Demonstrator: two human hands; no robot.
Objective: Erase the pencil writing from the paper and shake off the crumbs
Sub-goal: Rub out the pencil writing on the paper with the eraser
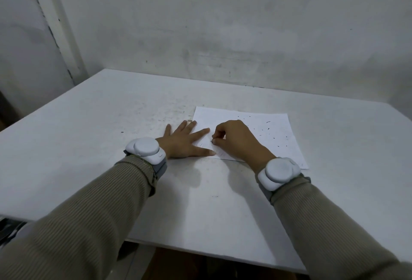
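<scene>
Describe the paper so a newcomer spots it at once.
On the white table, look right of centre, where both hands meet. The white rectangular paper sheet lies flat under the spread left hand and the right hand pinching a small eraser. Its crisp edges and scattered dark crumbs set it apart from the tabletop.

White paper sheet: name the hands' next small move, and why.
Probably rub the small dark-tipped eraser, pinched in the right hand, over the faint pencil marks beside it: they look unerased, and the flat left hand pins the white paper sheet.
</scene>
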